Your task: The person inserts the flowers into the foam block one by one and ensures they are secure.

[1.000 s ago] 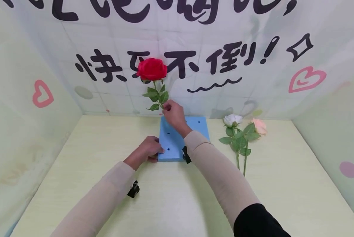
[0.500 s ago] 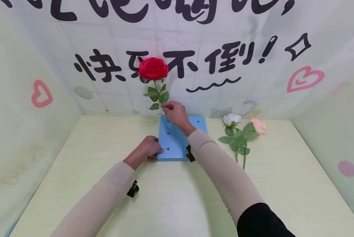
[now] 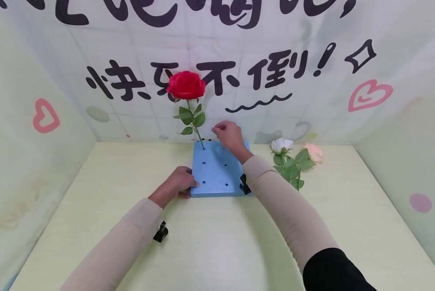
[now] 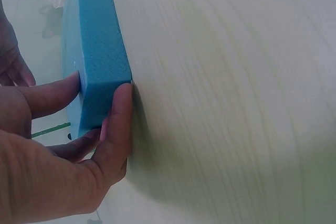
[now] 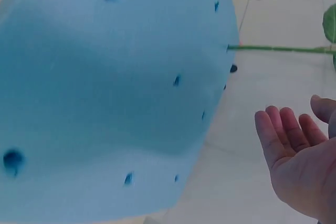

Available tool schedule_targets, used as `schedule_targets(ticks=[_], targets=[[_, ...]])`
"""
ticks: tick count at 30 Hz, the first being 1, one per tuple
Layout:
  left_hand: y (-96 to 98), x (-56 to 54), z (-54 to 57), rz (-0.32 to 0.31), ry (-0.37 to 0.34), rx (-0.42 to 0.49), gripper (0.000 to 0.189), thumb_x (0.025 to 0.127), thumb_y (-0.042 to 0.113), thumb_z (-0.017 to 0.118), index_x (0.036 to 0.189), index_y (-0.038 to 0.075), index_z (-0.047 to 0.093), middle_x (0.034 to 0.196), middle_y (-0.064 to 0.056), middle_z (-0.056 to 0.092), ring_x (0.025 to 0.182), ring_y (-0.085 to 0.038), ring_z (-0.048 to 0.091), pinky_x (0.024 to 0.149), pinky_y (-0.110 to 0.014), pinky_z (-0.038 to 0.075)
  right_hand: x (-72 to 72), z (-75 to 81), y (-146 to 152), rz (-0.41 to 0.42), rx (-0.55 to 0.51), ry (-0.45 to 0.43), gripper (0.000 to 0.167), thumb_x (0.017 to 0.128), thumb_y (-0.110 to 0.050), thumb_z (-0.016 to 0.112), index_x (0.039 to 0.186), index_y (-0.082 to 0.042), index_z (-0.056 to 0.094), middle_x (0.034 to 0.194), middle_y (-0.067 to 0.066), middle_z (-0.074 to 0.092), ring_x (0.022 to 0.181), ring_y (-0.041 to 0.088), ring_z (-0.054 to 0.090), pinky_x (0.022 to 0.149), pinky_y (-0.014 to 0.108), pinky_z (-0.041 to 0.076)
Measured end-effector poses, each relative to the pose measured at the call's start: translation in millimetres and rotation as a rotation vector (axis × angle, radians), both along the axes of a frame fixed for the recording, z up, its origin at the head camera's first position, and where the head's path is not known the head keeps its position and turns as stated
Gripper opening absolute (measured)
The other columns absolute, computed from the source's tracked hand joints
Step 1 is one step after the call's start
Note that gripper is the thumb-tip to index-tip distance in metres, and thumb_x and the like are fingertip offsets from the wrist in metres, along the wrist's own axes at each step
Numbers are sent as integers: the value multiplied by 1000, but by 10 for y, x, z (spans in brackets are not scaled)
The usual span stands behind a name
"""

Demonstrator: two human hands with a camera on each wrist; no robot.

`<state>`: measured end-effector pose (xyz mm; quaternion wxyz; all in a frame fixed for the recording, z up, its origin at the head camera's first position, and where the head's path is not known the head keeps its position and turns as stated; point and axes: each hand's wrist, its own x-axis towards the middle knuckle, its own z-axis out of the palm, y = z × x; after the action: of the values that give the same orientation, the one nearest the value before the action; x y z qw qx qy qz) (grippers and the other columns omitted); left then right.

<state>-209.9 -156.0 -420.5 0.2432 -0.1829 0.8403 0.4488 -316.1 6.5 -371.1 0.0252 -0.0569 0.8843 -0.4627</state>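
Note:
A red rose [image 3: 186, 85] stands on its own, its stem in a back-left hole of the blue foam block [image 3: 214, 174]. In the right wrist view the green stem [image 5: 278, 49] enters the block near its edge. My left hand [image 3: 177, 180] grips the block's near-left corner; the left wrist view shows the thumb [image 4: 60, 97] on the holed face and fingers around the side. Over the block's back right is my right hand [image 3: 232, 137], apart from the stem and holding nothing. Its fingers [image 5: 286, 129] are relaxed and lightly bent.
A white rose [image 3: 281, 145] and a pale pink rose [image 3: 314, 153] lie on the table [image 3: 123, 173] to the right of the block, their stems partly behind my right sleeve. A printed cloth backdrop [image 3: 148, 121] rises directly behind the table.
My right hand has let go of the red rose's stem and moved right. The rose stays standing in the block, which my left hand still grips.

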Motion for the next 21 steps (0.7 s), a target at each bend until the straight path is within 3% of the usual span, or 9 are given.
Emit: schedule_targets(ticks=[9,13,21], targets=[[-11,-8,-2,-1,-4,11,62,93,8,62,147,2,34,124,-19,51,96,-29,58,57,-28,57,-58,121,501,-107,-132,-204,30,95,-27,63,116,-6,64,115,19,66,95,28,65,81,38,58],[-12,4,-7,-6,-4,14,63,93,8,62,148,2,33,126,-19,51,96,-29,59,57,-28,57,-53,80,776,-121,-181,-257,33,96,-25,62,119,-2,62,119,23,63,101,33,65,82,40,58],[-4,-4,29,-1,-29,24,62,93,7,61,148,2,32,128,-19,49,100,-29,56,61,-29,58,32,86,1204,-130,-150,-306,43,97,-27,60,129,2,57,124,26,60,104,33,65,82,40,58]])
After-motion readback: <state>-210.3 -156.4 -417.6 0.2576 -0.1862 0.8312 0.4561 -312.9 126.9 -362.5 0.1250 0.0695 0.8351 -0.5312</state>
